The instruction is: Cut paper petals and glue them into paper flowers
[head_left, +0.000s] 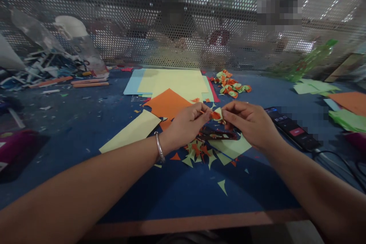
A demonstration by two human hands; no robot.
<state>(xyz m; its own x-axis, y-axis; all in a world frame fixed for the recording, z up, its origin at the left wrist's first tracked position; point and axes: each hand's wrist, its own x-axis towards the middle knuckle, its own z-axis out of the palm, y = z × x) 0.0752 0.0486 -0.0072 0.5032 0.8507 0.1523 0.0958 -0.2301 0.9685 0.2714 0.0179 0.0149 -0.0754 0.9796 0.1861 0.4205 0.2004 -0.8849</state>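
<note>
Over the middle of the blue table, the thumb and finger of my left hand are pinched on a small orange and pale-yellow paper piece. My right hand grips the same piece from its other side, fingertips closed. Whether the colours are one piece or separate layers I cannot make out. Below both hands lies a dark-handled pair of scissors, partly hidden. Pointed paper offcuts in orange and pale green are heaped just under it, beside a pale green sheet.
An orange sheet and stacked yellow sheets lie ahead, with a pile of curled paper pieces to their right. A phone with a cable is at right. A bottle stands at left before the perforated metal screen.
</note>
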